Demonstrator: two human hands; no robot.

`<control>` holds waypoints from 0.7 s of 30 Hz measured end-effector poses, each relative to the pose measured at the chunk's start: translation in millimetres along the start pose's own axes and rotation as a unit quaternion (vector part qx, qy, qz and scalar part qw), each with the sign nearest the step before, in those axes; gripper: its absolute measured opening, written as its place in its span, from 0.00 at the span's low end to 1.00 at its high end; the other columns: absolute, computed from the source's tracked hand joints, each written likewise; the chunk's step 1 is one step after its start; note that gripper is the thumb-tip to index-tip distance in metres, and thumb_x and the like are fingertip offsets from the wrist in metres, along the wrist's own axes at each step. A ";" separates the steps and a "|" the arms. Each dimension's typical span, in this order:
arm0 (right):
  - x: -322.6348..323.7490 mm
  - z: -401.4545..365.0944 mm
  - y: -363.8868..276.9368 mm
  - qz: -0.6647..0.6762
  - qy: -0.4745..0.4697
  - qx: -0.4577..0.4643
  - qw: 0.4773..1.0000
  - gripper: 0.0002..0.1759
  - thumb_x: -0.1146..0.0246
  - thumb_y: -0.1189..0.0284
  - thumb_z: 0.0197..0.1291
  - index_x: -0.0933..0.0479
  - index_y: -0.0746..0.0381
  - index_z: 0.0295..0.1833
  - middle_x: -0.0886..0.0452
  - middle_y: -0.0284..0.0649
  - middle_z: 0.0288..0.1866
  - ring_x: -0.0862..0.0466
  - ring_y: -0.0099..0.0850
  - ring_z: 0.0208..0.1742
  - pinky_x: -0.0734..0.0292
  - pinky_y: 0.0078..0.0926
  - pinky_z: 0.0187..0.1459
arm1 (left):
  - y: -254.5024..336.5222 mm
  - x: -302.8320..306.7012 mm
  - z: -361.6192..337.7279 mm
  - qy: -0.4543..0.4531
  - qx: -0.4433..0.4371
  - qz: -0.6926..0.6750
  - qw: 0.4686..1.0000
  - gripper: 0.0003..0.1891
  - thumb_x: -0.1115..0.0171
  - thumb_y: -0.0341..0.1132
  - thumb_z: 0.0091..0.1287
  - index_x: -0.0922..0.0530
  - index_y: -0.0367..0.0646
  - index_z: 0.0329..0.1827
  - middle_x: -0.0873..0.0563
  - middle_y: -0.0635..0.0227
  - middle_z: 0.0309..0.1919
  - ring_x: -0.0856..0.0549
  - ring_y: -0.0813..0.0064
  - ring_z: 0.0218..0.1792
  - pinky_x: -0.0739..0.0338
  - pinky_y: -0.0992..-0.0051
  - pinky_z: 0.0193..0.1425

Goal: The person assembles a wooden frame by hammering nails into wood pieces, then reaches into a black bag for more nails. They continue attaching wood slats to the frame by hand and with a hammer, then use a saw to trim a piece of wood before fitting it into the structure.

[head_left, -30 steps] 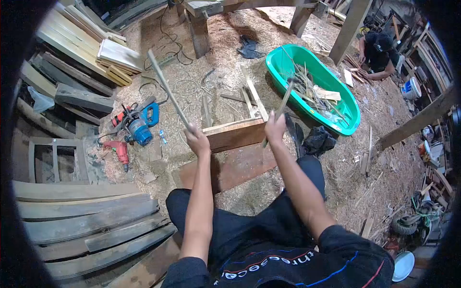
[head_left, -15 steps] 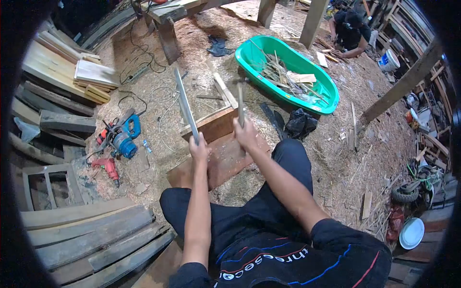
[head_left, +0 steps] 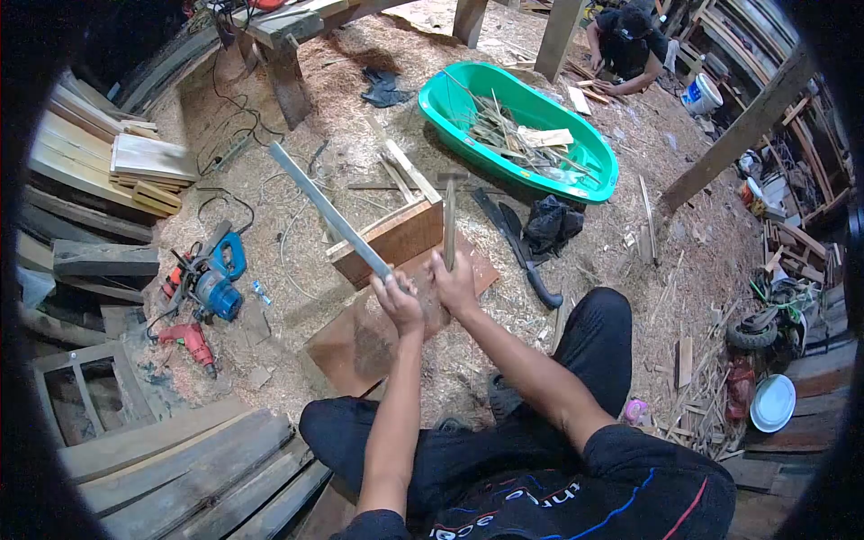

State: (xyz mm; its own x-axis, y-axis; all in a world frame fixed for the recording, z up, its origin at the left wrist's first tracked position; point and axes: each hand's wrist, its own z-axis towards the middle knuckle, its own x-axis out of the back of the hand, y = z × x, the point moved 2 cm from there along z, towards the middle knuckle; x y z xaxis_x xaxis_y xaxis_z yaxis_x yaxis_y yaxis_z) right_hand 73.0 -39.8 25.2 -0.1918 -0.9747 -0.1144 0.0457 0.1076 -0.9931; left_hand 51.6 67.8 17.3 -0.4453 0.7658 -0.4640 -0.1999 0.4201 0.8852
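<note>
- Two hands meet in front of the seated person's knees. The left hand (head_left: 401, 304) is clenched round the lower end of a long flat strip (head_left: 328, 211), and the right hand (head_left: 456, 286) grips the foot of a short stick (head_left: 449, 225). The knuckles seem to touch.
- Gripped at its end, the long flat strip slants up and away to the left, with its whole length free over the floor. The short stick stands nearly upright, probably so that the two pieces come together at the fists.
- Under the hands a reddish board (head_left: 355, 342) lies on the sawdust floor. At the board's far edge a wooden block (head_left: 400, 236) rests on its side, likely as a firm, raised surface above the loose shavings.
- Off the board's far right corner a dark long-bladed knife (head_left: 522, 247) lies flat within arm's reach, and a black bag (head_left: 551, 220) sits just beside it.
- Left of the board, a blue power tool (head_left: 216, 290) and a red drill (head_left: 191, 337) lie among trailing cords.
- Farther off, a green tub (head_left: 549, 101) holds thin offcuts, gathered there rather than scattered.
- Beyond the tub another person (head_left: 630, 45) crouches low over the floor.
</note>
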 end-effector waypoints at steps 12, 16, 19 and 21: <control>-46.8 85.5 -76.2 -0.065 -0.026 0.201 0.977 0.10 0.37 0.70 0.67 0.24 0.67 0.39 0.25 0.33 0.24 0.26 0.22 0.26 0.30 0.27 0.29 | 78.9 -47.9 76.6 -0.073 -0.114 0.044 0.990 0.09 0.42 0.36 0.73 0.22 0.38 0.45 0.20 0.73 0.32 0.22 0.84 0.30 0.27 0.82 0.33; -40.5 71.6 -72.1 -0.111 -0.168 0.126 0.971 0.10 0.39 0.69 0.69 0.23 0.66 0.41 0.20 0.32 0.28 0.23 0.22 0.28 0.27 0.24 0.32 | 57.5 -12.6 72.2 -0.001 -0.112 0.048 0.993 0.06 0.42 0.33 0.73 0.24 0.38 0.43 0.20 0.73 0.32 0.23 0.87 0.29 0.27 0.84 0.30; -54.9 37.8 -23.1 -0.014 -0.142 0.087 0.986 0.10 0.38 0.69 0.68 0.24 0.66 0.41 0.23 0.34 0.28 0.25 0.21 0.31 0.29 0.25 0.33 | 40.9 18.8 60.8 0.063 -0.131 0.079 0.986 0.06 0.43 0.32 0.74 0.24 0.37 0.44 0.21 0.73 0.32 0.23 0.87 0.29 0.28 0.84 0.30; -55.4 10.5 1.9 -0.013 -0.154 0.087 0.984 0.10 0.38 0.69 0.69 0.25 0.66 0.43 0.23 0.34 0.29 0.25 0.22 0.31 0.28 0.26 0.34 | 25.3 38.2 49.5 0.092 -0.140 0.039 0.985 0.07 0.43 0.32 0.74 0.24 0.37 0.45 0.21 0.73 0.33 0.23 0.87 0.29 0.28 0.84 0.30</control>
State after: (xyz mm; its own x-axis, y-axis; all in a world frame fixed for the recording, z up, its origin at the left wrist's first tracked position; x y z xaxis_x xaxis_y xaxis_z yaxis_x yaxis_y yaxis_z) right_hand 94.0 12.3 29.9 0.1094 -0.9928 -0.0496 0.2162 0.0725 -0.9736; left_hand 72.8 131.8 20.3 -0.6141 0.6781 -0.4038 -0.3812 0.1931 0.9041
